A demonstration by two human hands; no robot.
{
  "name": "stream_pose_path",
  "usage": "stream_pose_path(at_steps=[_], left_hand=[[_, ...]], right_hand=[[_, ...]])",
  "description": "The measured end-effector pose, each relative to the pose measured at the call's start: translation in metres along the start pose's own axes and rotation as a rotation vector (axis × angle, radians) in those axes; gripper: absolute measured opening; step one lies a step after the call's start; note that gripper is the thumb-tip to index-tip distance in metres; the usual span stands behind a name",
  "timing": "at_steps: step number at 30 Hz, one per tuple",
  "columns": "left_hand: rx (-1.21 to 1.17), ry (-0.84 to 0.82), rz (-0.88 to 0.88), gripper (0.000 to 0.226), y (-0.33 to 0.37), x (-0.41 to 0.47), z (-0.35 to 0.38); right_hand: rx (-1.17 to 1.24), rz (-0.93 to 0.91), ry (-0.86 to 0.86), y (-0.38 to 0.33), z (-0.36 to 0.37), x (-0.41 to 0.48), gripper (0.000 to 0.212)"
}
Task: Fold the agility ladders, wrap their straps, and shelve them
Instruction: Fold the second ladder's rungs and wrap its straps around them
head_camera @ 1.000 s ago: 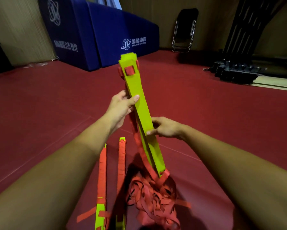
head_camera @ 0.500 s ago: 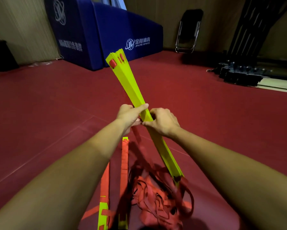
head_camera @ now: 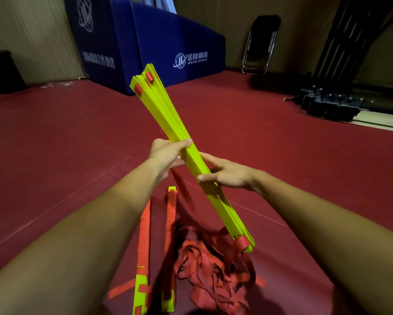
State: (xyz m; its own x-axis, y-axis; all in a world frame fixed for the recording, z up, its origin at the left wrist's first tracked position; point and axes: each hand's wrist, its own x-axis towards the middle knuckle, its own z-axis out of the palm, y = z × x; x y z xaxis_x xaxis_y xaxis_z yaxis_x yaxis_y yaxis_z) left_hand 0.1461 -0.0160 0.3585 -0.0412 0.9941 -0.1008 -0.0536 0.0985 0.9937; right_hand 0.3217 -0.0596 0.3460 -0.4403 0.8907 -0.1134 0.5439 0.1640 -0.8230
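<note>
The bundle of yellow rungs (head_camera: 168, 123) was held up off the floor, tilted, its upper end leaning away to the left. The left hand (head_camera: 166, 153) gripped its middle. The right hand (head_camera: 227, 173) pinched it just below (thumb nearside, forefinger beyond). Red straps (head_camera: 209, 276) trailed from its low end into a tangle on the red floor (head_camera: 54, 144), beside two wrapped ladders (head_camera: 143, 242). Blue mats (head_camera: 145, 42) stood at the floor's far edge.
</note>
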Motion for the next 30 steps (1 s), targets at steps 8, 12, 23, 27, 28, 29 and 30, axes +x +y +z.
stream_pose_path(at_steps=[8, 12, 23, 27, 28, 29, 30], left_hand=[[-0.128, -0.021, -0.015, 0.017, -0.001, -0.003, -0.002], [-0.176, -0.036, -0.016, 0.017, 0.001, -0.005, -0.002], [0.150, -0.153, -0.205, 0.026, -0.005, -0.017, 0.018], [0.171, -0.043, -0.191, 0.021, -0.018, -0.017, 0.026], [0.169, -0.035, -0.178, 0.017, -0.019, -0.016, 0.026], [0.173, -0.019, -0.170, 0.014, -0.020, -0.014, 0.025], [0.171, 0.004, -0.165, 0.012, -0.021, -0.012, 0.023]], right_hand=[[0.169, -0.081, 0.091, 0.002, 0.003, 0.001, 0.070], [0.299, -0.015, 0.034, 0.002, 0.001, 0.001, 0.074], [0.030, -0.002, 0.306, 0.004, 0.002, 0.015, 0.071], [-0.213, 0.109, 0.358, 0.009, 0.008, 0.017, 0.071], [-0.206, 0.132, 0.360, 0.011, 0.008, 0.019, 0.073], [-0.187, 0.140, 0.350, 0.010, 0.007, 0.020, 0.074], [-0.157, 0.138, 0.315, 0.009, 0.005, 0.020, 0.072]])
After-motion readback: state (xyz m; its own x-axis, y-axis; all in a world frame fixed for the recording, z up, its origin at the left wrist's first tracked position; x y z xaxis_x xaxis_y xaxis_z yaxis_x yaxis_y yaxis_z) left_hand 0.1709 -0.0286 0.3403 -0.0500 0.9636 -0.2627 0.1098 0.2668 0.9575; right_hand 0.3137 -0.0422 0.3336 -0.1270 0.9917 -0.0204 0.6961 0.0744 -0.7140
